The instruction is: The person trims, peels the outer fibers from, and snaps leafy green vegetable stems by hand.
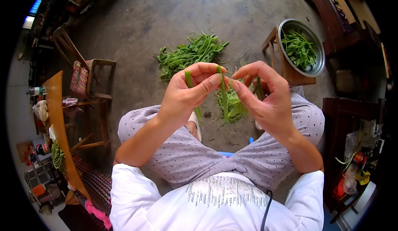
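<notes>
My left hand (186, 88) pinches a long green vegetable stem (224, 100) between thumb and forefinger. A second green stem (188, 78) passes through the same hand. Close beside it, my right hand (267, 98) is closed, its thumb and forefinger pressed together at the pinched stem; whether a thin strip is between these fingertips I cannot make out. Another green stem (259, 88) shows in the curl of my right fingers. Below the hands, leaves and trimmings (235, 108) lie on the floor. Beyond them rests a pile of leafy green stalks (190, 50).
To the right, a metal basin (321, 63) holding leafy greens stands tilted in view on a wooden stool (292, 76). A wooden chair (99, 63) and a table edge (56, 102) are on the left. Dark wooden furniture (331, 119) lines the right side.
</notes>
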`<move>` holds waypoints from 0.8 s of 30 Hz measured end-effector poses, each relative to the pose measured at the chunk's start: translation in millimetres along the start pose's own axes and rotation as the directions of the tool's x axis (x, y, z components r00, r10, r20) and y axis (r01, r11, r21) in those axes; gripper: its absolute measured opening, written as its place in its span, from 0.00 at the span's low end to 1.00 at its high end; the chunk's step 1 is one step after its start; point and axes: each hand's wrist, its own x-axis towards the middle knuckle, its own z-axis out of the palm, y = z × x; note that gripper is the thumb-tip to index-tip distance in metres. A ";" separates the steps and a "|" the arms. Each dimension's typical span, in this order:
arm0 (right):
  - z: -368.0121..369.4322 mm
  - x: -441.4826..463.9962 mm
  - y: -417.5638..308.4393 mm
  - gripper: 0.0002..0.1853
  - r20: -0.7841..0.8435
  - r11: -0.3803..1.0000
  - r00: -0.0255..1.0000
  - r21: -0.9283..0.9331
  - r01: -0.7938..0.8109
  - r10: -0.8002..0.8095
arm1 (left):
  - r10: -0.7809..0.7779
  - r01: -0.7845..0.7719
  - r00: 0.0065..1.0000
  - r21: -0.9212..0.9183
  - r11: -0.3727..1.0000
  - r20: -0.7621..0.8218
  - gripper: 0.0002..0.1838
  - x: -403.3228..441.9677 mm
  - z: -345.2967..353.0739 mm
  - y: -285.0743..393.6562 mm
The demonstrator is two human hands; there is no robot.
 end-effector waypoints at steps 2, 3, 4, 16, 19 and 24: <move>-4.0 1.2 0.7 0.05 -0.018 0.977 0.982 -0.108 0.182 -0.185 | 0.017 -0.017 1.000 0.021 1.000 -0.006 0.12 0.2 2.9 -5.3; -4.3 1.2 0.9 0.05 -0.018 0.978 0.983 -0.109 0.180 -0.183 | 0.144 -0.138 0.989 0.145 0.980 -0.032 0.11 1.4 3.5 -11.8; -4.2 1.2 1.0 0.05 -0.011 0.986 0.989 -0.083 0.143 -0.144 | 0.271 -0.251 0.962 0.268 0.930 -0.041 0.11 1.8 4.1 -15.7; -4.0 3.5 1.0 0.06 0.024 0.997 1.000 0.080 -0.020 0.018 | 0.649 -0.472 0.723 0.855 0.214 0.237 0.12 1.3 5.7 -9.7; -2.9 3.3 2.3 0.06 0.023 0.996 1.000 0.086 -0.014 0.012 | 0.676 -0.515 0.674 0.845 0.143 0.296 0.13 3.9 2.5 -11.2; -1.6 2.6 -2.6 0.05 0.015 0.997 0.999 0.058 -0.050 0.049 | 0.684 -0.526 0.643 0.848 0.066 0.346 0.15 3.8 1.6 -12.3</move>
